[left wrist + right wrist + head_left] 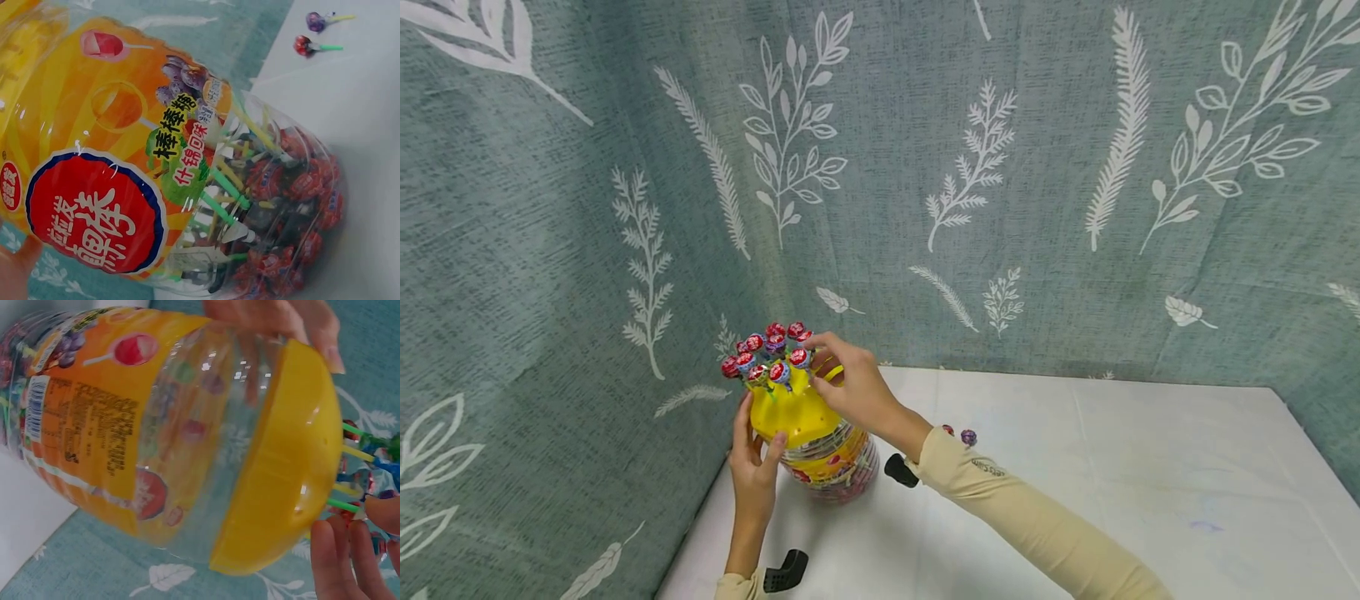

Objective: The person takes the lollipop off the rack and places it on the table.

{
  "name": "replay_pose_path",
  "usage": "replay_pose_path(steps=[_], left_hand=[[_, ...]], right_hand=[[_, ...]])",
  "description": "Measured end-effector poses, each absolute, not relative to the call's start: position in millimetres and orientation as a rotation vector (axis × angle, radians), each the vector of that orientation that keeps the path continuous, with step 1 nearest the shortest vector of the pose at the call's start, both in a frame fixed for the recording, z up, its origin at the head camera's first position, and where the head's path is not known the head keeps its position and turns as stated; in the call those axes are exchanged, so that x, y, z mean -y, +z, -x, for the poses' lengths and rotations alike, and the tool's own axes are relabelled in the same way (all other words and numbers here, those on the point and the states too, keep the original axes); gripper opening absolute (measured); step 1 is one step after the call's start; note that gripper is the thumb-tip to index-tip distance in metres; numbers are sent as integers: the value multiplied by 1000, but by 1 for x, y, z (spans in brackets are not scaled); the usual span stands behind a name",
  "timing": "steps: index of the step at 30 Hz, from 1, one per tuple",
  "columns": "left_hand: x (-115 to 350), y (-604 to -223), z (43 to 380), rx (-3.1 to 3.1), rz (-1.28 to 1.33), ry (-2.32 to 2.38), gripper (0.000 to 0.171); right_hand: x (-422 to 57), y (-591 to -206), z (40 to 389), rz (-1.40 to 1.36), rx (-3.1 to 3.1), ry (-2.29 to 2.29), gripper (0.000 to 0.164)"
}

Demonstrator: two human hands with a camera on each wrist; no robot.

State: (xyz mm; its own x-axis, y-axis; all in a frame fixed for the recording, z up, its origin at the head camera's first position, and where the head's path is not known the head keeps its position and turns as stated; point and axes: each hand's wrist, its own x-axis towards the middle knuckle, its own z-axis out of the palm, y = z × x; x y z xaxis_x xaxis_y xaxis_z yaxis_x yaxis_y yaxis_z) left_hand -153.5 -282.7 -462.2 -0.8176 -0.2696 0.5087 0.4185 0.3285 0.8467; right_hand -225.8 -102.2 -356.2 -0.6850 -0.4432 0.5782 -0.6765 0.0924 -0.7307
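A clear plastic lollipop jar [827, 467] with a yellow domed lid [797, 414] stands tilted on the white table, its lower part full of wrapped lollipops [275, 194]. Several lollipops [775, 343] stick up out of the lid by their green and yellow sticks. My left hand [756, 475] holds the jar's near left side just under the lid, thumb in front. At the lid's right side, my right hand [857, 383] pinches a lollipop by its green stick [342, 505] between thumb and fingers. The wrapper is partly behind the fingers.
Two loose lollipops [968, 437] lie on the white table [1075, 467] beyond the right forearm. Black wrist-camera parts [786, 572] show by both wrists. A teal leaf-patterned curtain [880, 167] hangs close behind and to the left of the jar.
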Motion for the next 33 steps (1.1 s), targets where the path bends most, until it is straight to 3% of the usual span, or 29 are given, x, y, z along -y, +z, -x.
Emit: replay_pose_path(steps=[11, 18, 33], left_hand=[[282, -467, 157, 2021, 88, -1513, 70], [271, -442, 145, 2066, 72, -1501, 70], [278, -455, 157, 2053, 21, -1508, 66]], right_hand=[[106, -359, 230, -1116, 2101, 1600, 31], [106, -358, 229, -1117, 2047, 1606, 38], [78, -340, 230, -1122, 1978, 1741, 38]])
